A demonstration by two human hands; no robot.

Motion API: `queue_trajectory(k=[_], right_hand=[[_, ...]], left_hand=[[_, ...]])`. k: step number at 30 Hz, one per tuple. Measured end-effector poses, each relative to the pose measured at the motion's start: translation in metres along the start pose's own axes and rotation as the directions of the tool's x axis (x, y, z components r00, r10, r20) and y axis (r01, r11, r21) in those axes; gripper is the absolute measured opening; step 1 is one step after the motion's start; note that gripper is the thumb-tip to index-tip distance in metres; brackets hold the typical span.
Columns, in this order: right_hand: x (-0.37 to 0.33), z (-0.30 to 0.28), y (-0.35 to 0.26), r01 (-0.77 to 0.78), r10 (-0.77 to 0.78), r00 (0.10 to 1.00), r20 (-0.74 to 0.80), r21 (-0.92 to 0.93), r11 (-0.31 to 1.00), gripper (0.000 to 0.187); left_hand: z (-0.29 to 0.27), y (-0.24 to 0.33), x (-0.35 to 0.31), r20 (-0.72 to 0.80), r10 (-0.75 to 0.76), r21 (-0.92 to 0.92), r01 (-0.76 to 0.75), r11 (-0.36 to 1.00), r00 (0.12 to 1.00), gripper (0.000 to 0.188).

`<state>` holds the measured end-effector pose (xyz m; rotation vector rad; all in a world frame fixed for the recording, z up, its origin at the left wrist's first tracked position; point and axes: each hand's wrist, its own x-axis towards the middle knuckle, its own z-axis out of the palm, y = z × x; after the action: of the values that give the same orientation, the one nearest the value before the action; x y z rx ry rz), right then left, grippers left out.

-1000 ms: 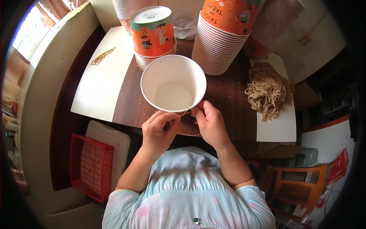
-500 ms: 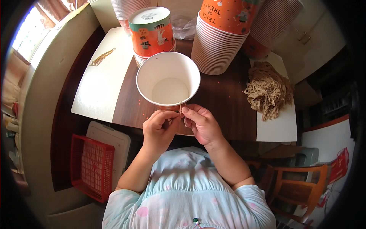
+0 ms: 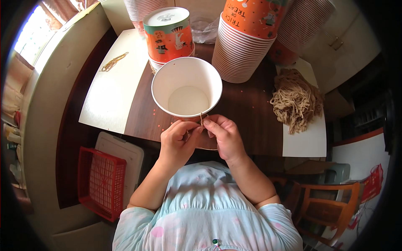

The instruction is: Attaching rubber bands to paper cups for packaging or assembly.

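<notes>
The white paper cup [image 3: 186, 89] has slid nearer on the tabletop [image 3: 247, 108]; left hand [image 3: 178, 142] and right hand [image 3: 224, 136] fingers now pinch a tan string [image 3: 202, 119] at its near rim, seemingly threading it

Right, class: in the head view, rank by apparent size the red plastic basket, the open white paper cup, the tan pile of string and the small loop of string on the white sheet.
1. Red plastic basket
2. Open white paper cup and tan pile of string: too alike to rank, and the fisheye distorts sizes.
3. Small loop of string
</notes>
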<state>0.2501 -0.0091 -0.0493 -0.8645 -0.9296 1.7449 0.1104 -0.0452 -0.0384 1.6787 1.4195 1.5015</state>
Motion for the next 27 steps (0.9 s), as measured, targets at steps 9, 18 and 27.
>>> queue_trajectory(k=[9,18,27], right_hand=[[0.002,0.001,0.012,0.121,-0.141,0.986,-0.088,-0.200,0.972,0.019],[-0.004,-0.007,-0.008,0.163,-0.150,0.987,0.065,-0.325,0.932,0.019],[-0.005,0.008,-0.027,0.777,-0.641,0.380,0.666,-0.606,-0.170,0.029]], left_hand=[[-0.001,0.002,-0.003,0.035,-0.108,0.022,0.107,0.994,0.994,0.007],[-0.028,0.009,-0.014,0.330,-0.329,-0.227,0.412,0.882,0.885,0.014],[-0.039,0.041,-0.007,0.333,-0.100,-0.123,0.149,0.981,0.938,0.005]])
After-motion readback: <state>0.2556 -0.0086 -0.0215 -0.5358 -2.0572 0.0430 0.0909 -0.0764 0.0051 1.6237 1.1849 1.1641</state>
